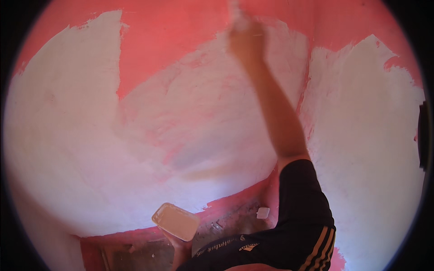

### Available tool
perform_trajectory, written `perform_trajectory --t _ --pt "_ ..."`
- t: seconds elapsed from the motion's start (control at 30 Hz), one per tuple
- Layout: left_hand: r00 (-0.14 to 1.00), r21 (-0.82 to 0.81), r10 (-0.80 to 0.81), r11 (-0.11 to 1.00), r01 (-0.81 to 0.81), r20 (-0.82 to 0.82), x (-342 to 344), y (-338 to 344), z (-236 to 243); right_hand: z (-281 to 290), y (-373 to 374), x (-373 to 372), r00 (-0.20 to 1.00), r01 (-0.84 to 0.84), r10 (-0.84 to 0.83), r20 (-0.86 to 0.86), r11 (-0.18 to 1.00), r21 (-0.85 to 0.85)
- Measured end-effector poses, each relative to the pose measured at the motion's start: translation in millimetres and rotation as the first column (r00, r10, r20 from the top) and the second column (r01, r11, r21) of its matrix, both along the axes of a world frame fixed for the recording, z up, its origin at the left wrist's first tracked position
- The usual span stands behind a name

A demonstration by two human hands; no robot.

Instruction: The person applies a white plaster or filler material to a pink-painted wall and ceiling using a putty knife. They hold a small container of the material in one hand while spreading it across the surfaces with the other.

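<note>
My right arm reaches high up the wall (172, 113), and my right hand (247, 40) is closed around a slim pale-tipped tool (237, 17). Motion smears the tool, so its exact kind is unclear. Its tip meets the pink upper area near the border of the white coat. Low down at the centre, my left hand (180, 244) supports a rectangular plastic tub (176, 221) from beneath. Creamy white paint or filler coats the inside of the tub, which is tilted toward me. Most of the left hand's fingers are hidden by it.
A second wall (361, 113), partly whitened over pink, meets the first at a corner on the right. A dark object (423, 135) juts in at the far right edge. On the stained floor (235, 226) lie a small white square piece (263, 212) and scattered debris.
</note>
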State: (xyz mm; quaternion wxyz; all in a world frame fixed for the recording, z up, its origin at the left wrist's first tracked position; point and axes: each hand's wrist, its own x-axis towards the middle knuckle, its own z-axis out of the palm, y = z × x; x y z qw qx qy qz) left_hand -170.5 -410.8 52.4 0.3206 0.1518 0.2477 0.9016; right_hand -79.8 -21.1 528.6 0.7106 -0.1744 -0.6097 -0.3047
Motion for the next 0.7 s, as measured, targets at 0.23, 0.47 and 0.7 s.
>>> perform_trajectory --t 0.23,0.47,0.7 --pt "0.983 -0.144 -0.026 0.99 0.0 -0.182 -75.3 -37.3 5.5 46.0 97.6 71.8 0.798 0.568 -0.599 -0.069 0.785 -0.247" --pt "0.967 -0.127 0.03 0.99 -0.064 -0.254 -44.6 2.8 11.8 -39.3 -36.9 -145.4 0.988 -0.147 0.14 0.064 0.981 0.126" --pt "0.98 -0.155 0.103 0.979 -0.13 -0.172 26.8 59.0 26.5 -31.8 -7.6 -27.9 0.906 -0.397 0.39 0.162 0.918 0.012"
